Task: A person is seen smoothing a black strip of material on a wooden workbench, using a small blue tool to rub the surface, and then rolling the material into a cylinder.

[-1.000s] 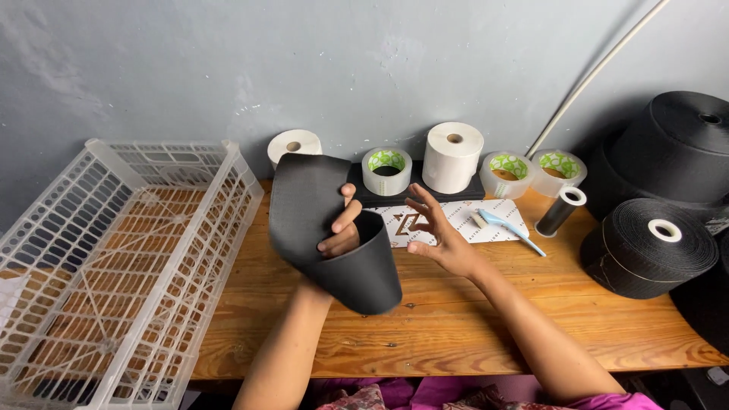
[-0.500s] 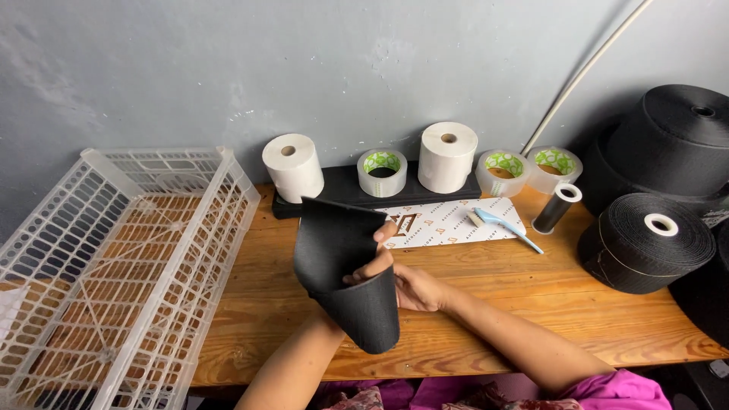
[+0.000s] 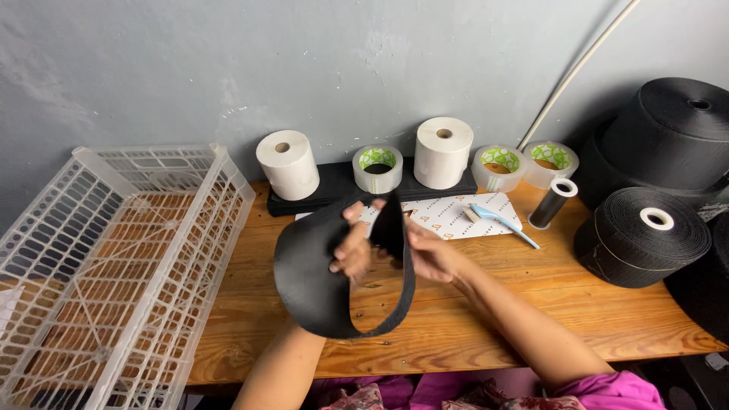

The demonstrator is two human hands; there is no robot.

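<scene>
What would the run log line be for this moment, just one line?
left hand: grips black sheet | right hand: grips same sheet | sheet: curled in a loop above wooden table | white crate: left

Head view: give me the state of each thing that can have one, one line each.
black sheet: curled into an open loop, held above the table.
left hand: gripping the sheet inside the loop.
right hand: pinching the sheet's upper edge.
white crate: upright on the table's left side, nothing inside.
white paper rolls: standing on end.
clear tape rolls: tilted against the wall.
blue brush: lying flat on a printed card.
black webbing roll: wound, lying flat.
</scene>
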